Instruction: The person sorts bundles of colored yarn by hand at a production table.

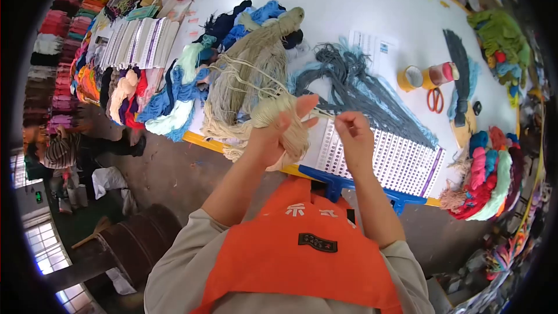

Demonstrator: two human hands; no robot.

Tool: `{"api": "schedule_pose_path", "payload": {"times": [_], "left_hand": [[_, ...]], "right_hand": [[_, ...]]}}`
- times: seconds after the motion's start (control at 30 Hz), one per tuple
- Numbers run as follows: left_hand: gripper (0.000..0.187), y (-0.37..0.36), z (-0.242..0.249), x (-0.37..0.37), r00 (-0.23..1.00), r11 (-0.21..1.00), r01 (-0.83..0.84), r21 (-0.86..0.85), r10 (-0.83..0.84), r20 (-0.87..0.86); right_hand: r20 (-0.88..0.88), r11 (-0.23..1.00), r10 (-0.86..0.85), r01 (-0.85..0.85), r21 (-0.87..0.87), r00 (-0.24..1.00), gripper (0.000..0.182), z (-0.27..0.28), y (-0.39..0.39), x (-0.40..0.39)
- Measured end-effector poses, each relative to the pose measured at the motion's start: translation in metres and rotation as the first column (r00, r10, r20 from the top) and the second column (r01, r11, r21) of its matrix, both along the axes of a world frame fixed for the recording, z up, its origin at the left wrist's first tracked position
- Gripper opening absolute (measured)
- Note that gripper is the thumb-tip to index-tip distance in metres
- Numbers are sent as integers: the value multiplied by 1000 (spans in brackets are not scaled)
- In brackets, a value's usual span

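Observation:
A bundle of cream yarn [299,139] is looped around my left hand [268,142], whose fingers are partly extended through it. My right hand [357,139] is closed in a pinch at the end of a pale strand that runs across from the bundle. Just beyond my left hand lies a large beige yarn hank [247,75] with loose strands over it. Under and beside my right hand is a white card with rows of holes [401,163], at the table's front edge by blue clamps [334,183]. Dark grey-blue yarn [360,99] spreads behind the card.
On the white table [337,0] stand two tape rolls [410,78] near orange-handled scissors [435,100]. Colourful skeins lie at left [180,93] and right [488,174]. Another striped perforated card [139,43] is at the far left. A brown drum-like object [139,241] sits below left.

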State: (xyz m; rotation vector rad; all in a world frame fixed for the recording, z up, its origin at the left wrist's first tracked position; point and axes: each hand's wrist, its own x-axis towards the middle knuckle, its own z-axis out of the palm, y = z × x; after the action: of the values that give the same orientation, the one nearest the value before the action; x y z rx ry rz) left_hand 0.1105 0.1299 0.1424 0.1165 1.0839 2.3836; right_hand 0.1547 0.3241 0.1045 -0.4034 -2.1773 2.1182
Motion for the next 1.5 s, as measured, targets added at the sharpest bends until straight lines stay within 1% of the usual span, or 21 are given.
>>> {"api": "schedule_pose_path", "payload": {"times": [0.03,0.07,0.13,0.17,0.2,0.3,0.4,0.43,0.53,0.67,0.73,0.77,0.83,0.9,1.0,1.17,1.27,1.33,1.4,1.43,1.5], "left_hand": [[76,-2,3,8,997,998,57,23,-56,-52],[72,-4,19,19,994,994,109,19,-109,2],[68,-6,35,29,983,982,184,-34,-184,-23],[64,-6,41,34,968,965,246,-97,-249,-21],[58,-5,44,40,971,969,240,-59,-240,3],[62,-17,43,46,965,965,260,-16,-260,29],[63,-21,57,54,955,956,282,-76,-288,-76],[62,-21,61,58,953,951,298,-81,-302,-40],[60,-21,71,66,945,944,302,-131,-315,-91],[54,-20,76,72,937,945,264,-191,-299,-181],[53,-21,79,76,952,958,236,-165,-262,-161],[51,-21,81,75,965,969,204,-139,-223,-136],[49,-23,81,74,964,971,214,-103,-228,-140],[48,-23,83,75,963,973,223,-65,-231,-141],[45,-20,90,76,970,974,199,-108,-211,-124],[43,-16,92,79,981,976,166,-142,-178,-77],[41,-13,77,73,979,980,196,-41,-198,-56],[40,-6,75,70,985,984,172,-49,-173,-13],[44,2,68,68,979,985,142,-97,-155,-136],[44,5,70,69,971,970,235,-61,-237,-23],[42,16,66,64,972,965,236,-115,-234,33]], "right_hand": [[36,981,80,-72,-180,996,14,24,-10,9],[69,967,128,-109,-230,989,11,60,-24,16],[-77,983,154,-161,-94,985,8,81,-40,25],[-138,985,133,-146,-90,981,5,78,-46,29],[-156,986,132,-145,-80,979,5,83,-49,33],[-67,966,86,-99,-237,994,6,101,-53,49],[63,882,62,-25,-471,996,13,112,-54,60],[53,884,60,-28,-467,997,13,114,-57,63],[-6,978,91,-90,-186,996,14,123,-65,69],[-107,988,97,-109,-112,990,13,124,-70,74],[-76,964,76,-93,-251,994,11,127,-71,75],[-84,964,76,-94,-247,994,11,129,-70,76],[-82,899,45,-76,-431,996,9,134,-70,80],[-88,908,53,-85,-410,995,8,138,-71,81],[-90,926,46,-76,-369,995,8,140,-73,80],[-86,903,53,-84,-422,995,9,136,-72,82],[-68,782,-65,8,-624,996,9,140,-69,86],[-71,753,-89,20,-657,994,8,142,-61,87],[-78,779,-14,-38,-626,997,8,138,-53,88],[-78,795,30,-71,-602,997,8,135,-48,86],[-57,793,32,-60,-607,998,9,131,-37,83]]}}
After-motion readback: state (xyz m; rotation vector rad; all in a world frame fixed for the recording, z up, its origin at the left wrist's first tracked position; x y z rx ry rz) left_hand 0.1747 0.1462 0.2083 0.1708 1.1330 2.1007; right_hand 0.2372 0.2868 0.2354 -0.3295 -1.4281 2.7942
